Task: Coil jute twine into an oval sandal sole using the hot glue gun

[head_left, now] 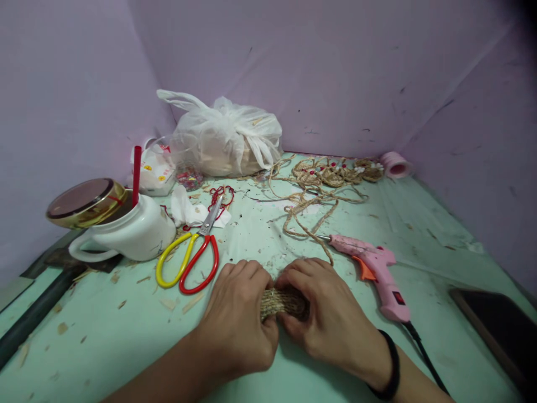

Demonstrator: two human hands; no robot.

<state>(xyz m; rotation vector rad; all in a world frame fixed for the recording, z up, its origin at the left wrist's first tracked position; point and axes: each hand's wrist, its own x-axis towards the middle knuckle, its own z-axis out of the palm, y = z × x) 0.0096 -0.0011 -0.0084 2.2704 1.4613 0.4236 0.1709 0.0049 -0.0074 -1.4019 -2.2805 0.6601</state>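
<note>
Between my two hands is a small bundle of coiled jute twine (282, 302), its strands lying side by side. My left hand (243, 313) grips its left end, fingers curled over the top and thumb below. On the other end, my right hand (323, 313) closes round it in the same way; a black band circles that wrist. Both hands cover much of the bundle, so its full shape is hidden. Just beyond my left hand lie scissors (206, 226) with one yellow and one red handle. A pink glue gun (373, 263) rests to the right of my right hand.
At the left stand a white mug (146, 226) with a red straw and a gold-rimmed lid, and a hammer-like tool (46, 302). A tied plastic bag (235, 140), loose twine (310, 207), twine pieces with beads (335, 170), a pink roll (395, 165) and a phone (495, 324) surround the workspace.
</note>
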